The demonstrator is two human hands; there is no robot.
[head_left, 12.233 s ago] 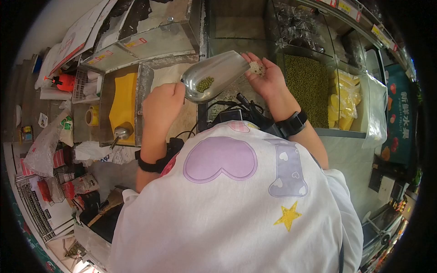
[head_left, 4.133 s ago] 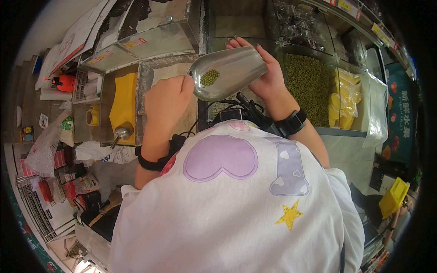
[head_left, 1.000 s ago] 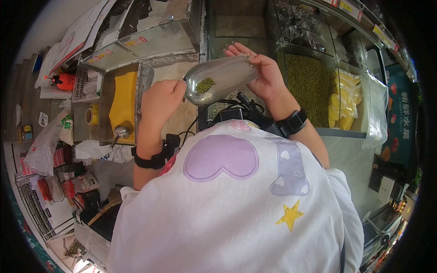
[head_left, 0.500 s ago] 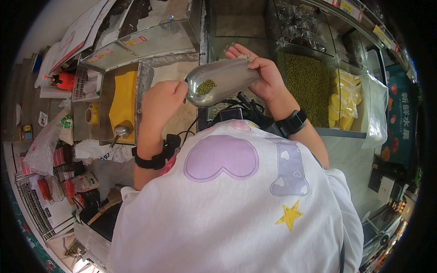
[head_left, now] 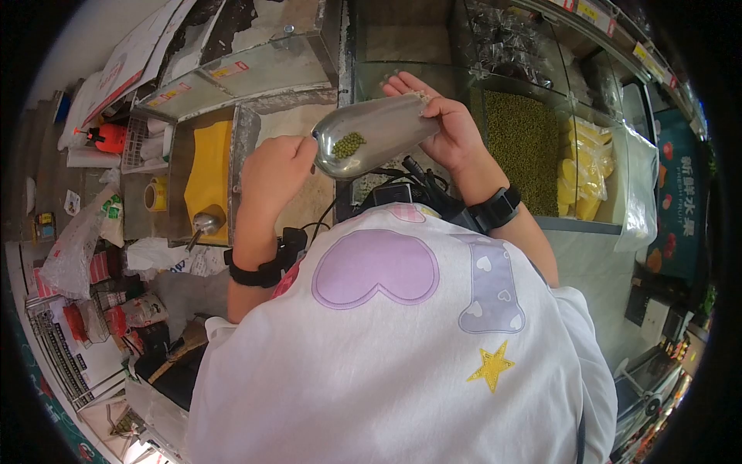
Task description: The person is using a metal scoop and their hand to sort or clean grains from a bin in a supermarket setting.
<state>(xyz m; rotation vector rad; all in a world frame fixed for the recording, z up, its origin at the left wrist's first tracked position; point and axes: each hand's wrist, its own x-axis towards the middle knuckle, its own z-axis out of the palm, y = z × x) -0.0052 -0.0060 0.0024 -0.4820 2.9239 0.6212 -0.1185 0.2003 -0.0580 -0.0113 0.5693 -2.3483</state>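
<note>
Scoop: a metal scoop (head_left: pixel 384 124) is held in the air at upper centre of the frame, above the counter (head_left: pixel 305 124), lying nearly level.
Contents: only a small cluster of green beans (head_left: pixel 348 145) sits in its rounded end; the rest of the scoop is bare.
Left hand: the left hand (head_left: pixel 280 172) is closed around the scoop's rounded end, the handle hidden inside it.
Right hand: the right hand (head_left: pixel 456 131) rests against the scoop's open end with its fingers loosely curled. A few pale grains (head_left: pixel 421 96) sit at the fingertips, but I cannot tell if it grips the rim.
Bean bin: the bin of green beans (head_left: pixel 525 147), just right of that hand, looks full.
Yellow bin: a bin of yellow meal (head_left: pixel 207 166) at left holds a small scoop (head_left: pixel 205 226), untouched.
</note>
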